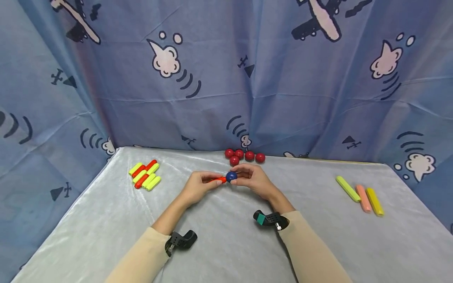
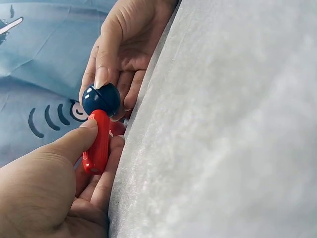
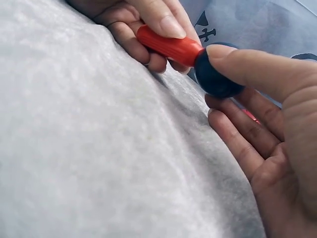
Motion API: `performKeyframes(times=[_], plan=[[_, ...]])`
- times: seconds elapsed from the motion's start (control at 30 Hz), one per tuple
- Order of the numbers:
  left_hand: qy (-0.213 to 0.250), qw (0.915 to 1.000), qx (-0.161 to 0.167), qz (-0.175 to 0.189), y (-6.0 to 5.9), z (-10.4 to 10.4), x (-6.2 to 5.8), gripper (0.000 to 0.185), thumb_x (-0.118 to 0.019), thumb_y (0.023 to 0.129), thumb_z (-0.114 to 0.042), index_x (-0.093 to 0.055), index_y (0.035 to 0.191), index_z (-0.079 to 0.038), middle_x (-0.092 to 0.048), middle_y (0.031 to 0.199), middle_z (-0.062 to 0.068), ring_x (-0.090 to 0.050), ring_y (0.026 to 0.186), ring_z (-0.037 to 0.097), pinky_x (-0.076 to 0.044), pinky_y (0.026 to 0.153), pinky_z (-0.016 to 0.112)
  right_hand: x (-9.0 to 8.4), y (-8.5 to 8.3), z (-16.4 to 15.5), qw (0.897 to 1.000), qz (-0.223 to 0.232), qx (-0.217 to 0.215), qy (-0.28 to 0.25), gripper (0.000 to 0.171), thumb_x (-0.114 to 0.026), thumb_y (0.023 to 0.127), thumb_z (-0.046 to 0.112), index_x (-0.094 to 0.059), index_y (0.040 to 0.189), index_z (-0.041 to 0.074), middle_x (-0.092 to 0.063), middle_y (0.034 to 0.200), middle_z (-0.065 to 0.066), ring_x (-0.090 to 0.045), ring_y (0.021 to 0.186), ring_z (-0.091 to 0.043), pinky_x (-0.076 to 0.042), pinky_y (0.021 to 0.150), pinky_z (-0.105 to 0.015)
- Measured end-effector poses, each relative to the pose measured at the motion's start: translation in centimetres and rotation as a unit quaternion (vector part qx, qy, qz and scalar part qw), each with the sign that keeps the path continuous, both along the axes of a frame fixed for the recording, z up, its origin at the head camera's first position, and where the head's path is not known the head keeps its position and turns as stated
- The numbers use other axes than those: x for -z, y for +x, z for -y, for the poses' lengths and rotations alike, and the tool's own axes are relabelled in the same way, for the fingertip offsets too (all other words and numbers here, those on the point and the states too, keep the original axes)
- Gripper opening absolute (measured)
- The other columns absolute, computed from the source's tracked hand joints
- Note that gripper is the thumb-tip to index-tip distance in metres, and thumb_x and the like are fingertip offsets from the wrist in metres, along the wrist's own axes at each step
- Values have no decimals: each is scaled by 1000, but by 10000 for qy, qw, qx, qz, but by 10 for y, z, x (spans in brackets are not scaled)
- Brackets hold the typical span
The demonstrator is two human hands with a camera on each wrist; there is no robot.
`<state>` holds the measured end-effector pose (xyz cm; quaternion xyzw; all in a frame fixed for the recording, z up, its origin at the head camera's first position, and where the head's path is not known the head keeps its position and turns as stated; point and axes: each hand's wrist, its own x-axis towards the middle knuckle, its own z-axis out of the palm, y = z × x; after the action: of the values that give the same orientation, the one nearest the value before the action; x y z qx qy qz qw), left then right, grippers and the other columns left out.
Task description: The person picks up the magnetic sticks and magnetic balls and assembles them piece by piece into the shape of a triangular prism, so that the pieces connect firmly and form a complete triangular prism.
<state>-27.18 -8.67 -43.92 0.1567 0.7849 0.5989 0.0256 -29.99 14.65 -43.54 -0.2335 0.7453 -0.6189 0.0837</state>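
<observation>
My left hand (image 1: 199, 186) pinches a short red ribbed stick (image 2: 96, 144) between thumb and fingers, in the middle of the cloth-covered table. A glossy dark blue ball (image 1: 231, 176) is pinched by the thumb and fingers of my right hand (image 1: 255, 181). In the right wrist view the narrow end of the red stick (image 3: 168, 45) meets the side of the blue ball (image 3: 216, 72). The left wrist view shows a seam line round the ball (image 2: 101, 99). Both hands are held low over the cloth, and the fingertips behind the ball are partly hidden.
Several red balls (image 1: 249, 156) sit just beyond the hands at the table's back edge. Short yellow-green and red sticks (image 1: 145, 175) lie grouped at the left. Three longer sticks, yellow-green (image 1: 348, 188), pink (image 1: 363, 199) and yellow (image 1: 375, 202), lie at the right. A patterned blue curtain (image 1: 212, 118) hangs behind.
</observation>
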Motion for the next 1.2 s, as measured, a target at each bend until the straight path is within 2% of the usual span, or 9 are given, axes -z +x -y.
performKeyframes(times=[0.13,0.37,0.47,0.57,0.7,0.8,0.97,1.07,1.2], plan=[[4,10000,-6,53,0,-3,-1,28,-74,92,-12,-74,118,0,-75,116,18,-73,101,18,-55,81,15,0,0,-2,9999,-102,-12,111,43,-78,85,2,-64,126,-4,-66,125,-25,-70,101,-12,-59,85,-23],[73,9999,65,121,1,-6,-2,27,-74,92,-10,-74,117,1,-74,117,18,-72,99,12,-58,83,20,0,3,-2,9944,-688,-44,798,44,-81,85,10,-68,127,5,-72,124,-15,-70,104,-20,-55,84,-22],[398,9979,145,480,2,-7,-4,29,-72,92,-7,-71,120,5,-72,121,22,-72,95,10,-61,84,25,1,5,2,9935,-731,-51,866,42,-82,84,12,-71,124,6,-75,117,-14,-71,99,-17,-55,80,-22],[862,9914,93,980,4,-9,-8,32,-71,93,-4,-68,123,7,-70,124,25,-73,91,9,-61,84,29,0,3,5,9940,-738,-79,808,40,-83,84,13,-72,122,5,-77,111,-16,-72,95,-13,-57,78,-22],[1165,9825,-48,1450,6,-16,-17,34,-70,93,-2,-66,125,7,-71,121,24,-74,87,11,-61,83,28,0,0,7,9954,-677,2,673,36,-81,84,10,-73,119,3,-77,106,-19,-74,91,-11,-58,74,-21],[1039,9812,-85,1621,5,-22,-24,34,-70,93,-3,-66,125,5,-72,116,21,-73,85,11,-62,81,27,-1,0,5,9965,-568,90,608,35,-80,85,8,-73,119,2,-77,105,-20,-74,89,-10,-57,71,-21],[703,9835,-99,1662,-1,-28,-34,33,-71,92,-4,-66,123,7,-72,105,15,-72,80,12,-62,77,28,-1,2,3,9979,-442,69,473,36,-77,89,8,-70,124,4,-77,106,-20,-75,91,-7,-58,75,-23],[579,9844,-50,1664,-6,-32,-41,33,-69,94,-7,-65,124,7,-73,104,16,-73,80,15,-63,77,31,0,2,0,9986,-369,258,268,36,-74,91,8,-69,126,4,-79,101,-11,-73,87,-4,-55,72,-21],[376,9865,-234,1579,-17,-40,-53,35,-58,104,-23,-64,125,4,-71,114,20,-75,88,25,-64,78,36,1,1,-4,9953,15,837,-491,33,-71,92,6,-67,123,-4,-77,91,7,-69,82,-4,-50,67,-19]])
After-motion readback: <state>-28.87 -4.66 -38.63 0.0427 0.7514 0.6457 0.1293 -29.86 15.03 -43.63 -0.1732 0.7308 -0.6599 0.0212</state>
